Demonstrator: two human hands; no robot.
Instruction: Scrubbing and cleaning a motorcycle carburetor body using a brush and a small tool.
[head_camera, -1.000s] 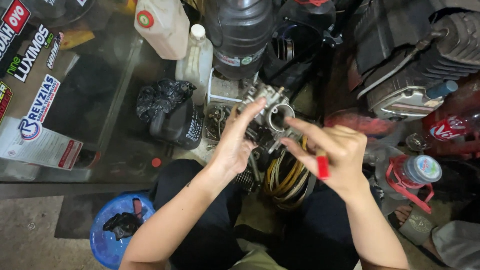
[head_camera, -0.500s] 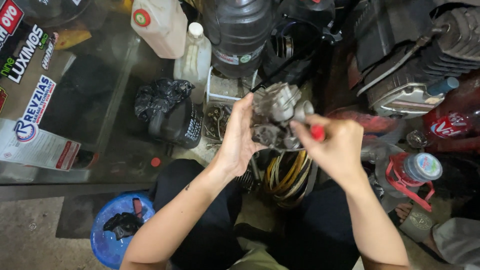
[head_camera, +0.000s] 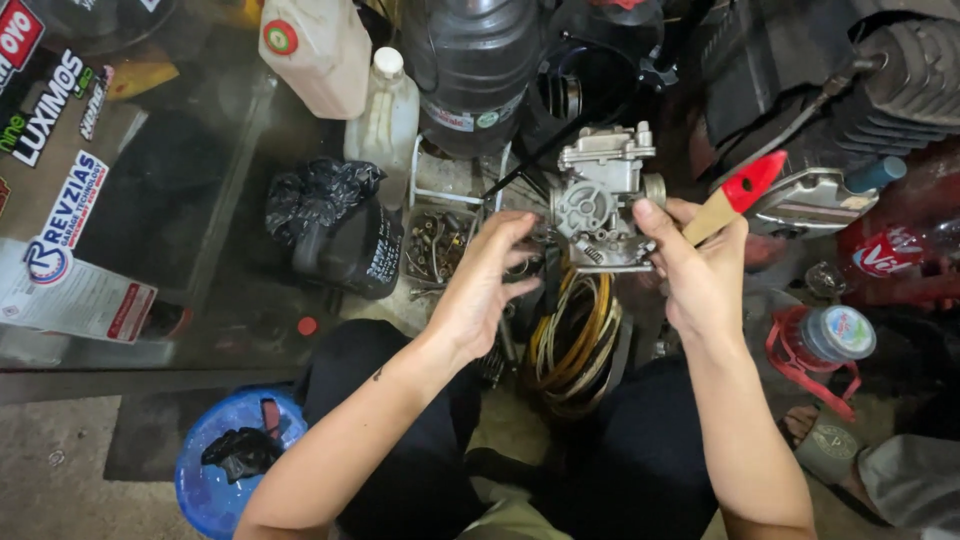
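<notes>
Carburetor (head_camera: 600, 200) sits upper centre of the frame, pinched by my right hand (head_camera: 700, 270), which also grips a red-tipped wooden brush handle (head_camera: 735, 198) clear of the casting. Left hand (head_camera: 485, 285) hovers open beside it, over a tray of screws (head_camera: 437, 243).

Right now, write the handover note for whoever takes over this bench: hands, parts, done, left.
Left hand: open, fingertips at the left side of the carburetor; contact unclear.
Right hand: grips the carburetor's right side and holds a brush with a red tip, bristles hidden.
Carburetor: held up over the lap, above the cable coil.
Tray of bolts: just left of it, beside the black bag.
Done: carburetor is off and in hand.
Left: cannot tell how clean it is; check before going on.
</notes>
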